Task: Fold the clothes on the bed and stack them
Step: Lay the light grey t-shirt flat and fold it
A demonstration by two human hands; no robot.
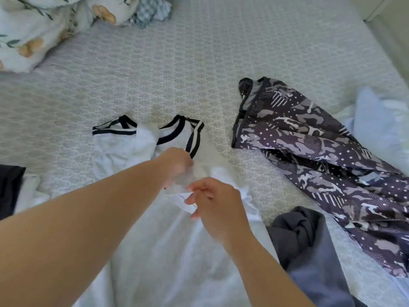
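Observation:
A white T-shirt [124, 149] with black-and-white striped collar and sleeve trim lies crumpled on the bed in front of me. My left hand [174, 162] grips the shirt's fabric just below its right striped sleeve. My right hand [214, 202] pinches a fold of the same white shirt nearer to me. A purple camouflage-print garment [314, 160] lies spread out to the right. A dark grey garment [307, 244] sits bunched at the lower right.
The patterned grey bedspread [199, 63] covers the bed. Floral pillows [33, 29] and a checked cloth [150, 12] lie at the far left. A pale blue garment [376, 129] lies at the right edge, a dark cloth [8, 187] at the left edge.

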